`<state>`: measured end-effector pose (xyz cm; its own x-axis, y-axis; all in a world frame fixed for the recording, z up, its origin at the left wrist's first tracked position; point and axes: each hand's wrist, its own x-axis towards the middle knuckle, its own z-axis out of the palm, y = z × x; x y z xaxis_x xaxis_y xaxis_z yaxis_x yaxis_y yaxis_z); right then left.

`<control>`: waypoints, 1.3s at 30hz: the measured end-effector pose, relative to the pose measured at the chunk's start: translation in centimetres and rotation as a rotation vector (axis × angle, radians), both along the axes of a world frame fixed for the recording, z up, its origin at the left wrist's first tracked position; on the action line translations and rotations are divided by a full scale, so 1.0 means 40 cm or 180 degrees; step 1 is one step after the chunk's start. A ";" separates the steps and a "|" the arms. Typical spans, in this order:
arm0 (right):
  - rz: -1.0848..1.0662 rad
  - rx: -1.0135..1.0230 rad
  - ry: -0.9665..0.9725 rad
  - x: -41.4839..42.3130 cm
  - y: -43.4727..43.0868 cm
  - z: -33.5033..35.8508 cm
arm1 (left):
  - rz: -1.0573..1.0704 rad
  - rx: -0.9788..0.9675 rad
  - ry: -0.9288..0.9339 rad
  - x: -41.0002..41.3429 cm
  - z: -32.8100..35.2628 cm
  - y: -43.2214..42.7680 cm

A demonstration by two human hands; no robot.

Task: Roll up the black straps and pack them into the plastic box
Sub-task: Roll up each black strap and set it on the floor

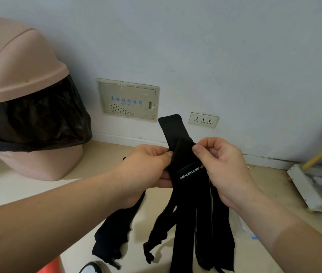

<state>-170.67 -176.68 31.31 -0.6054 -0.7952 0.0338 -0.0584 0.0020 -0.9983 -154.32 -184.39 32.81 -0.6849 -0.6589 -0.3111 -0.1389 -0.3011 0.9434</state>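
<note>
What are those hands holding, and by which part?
Both grip a bunch of long black fabric straps near its upper end, by the white-lettered label: left hand on the left edge, right hand pinching the right edge. The rest hangs loose.

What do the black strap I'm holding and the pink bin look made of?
The black strap looks like matte woven fabric: it hangs limp and its edges are fuzzy. The pink bin is likely moulded plastic: it is smooth and faintly shiny, with a rigid curved lid.
</note>
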 end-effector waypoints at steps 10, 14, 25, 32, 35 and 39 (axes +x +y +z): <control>-0.0030 0.0100 -0.0076 -0.017 0.001 0.003 | -0.0161 -0.0091 -0.0014 -0.006 0.000 0.000; -0.0047 0.0204 -0.0361 -0.018 0.001 -0.011 | -0.0303 -0.0258 -0.0106 -0.004 0.001 0.006; -0.0182 0.0161 -0.0200 0.039 -0.003 -0.022 | 0.0414 -0.1362 -0.1086 -0.039 0.013 0.071; -0.0177 0.0369 0.0789 0.079 0.001 -0.034 | 0.0710 -0.1216 -0.0994 -0.066 0.021 0.085; 0.0017 0.0550 0.0884 0.096 0.019 -0.028 | 0.0732 -0.1440 -0.1128 -0.063 0.017 0.075; 0.0253 0.0487 0.0577 0.105 0.027 -0.015 | 0.0670 -0.1296 -0.0935 -0.055 0.035 0.066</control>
<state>-166.46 -175.60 30.71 -0.5357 -0.8443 0.0116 -0.2424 0.1406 -0.9599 -156.54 -181.76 34.22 -0.4477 -0.8796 -0.1605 -0.3903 0.0308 0.9202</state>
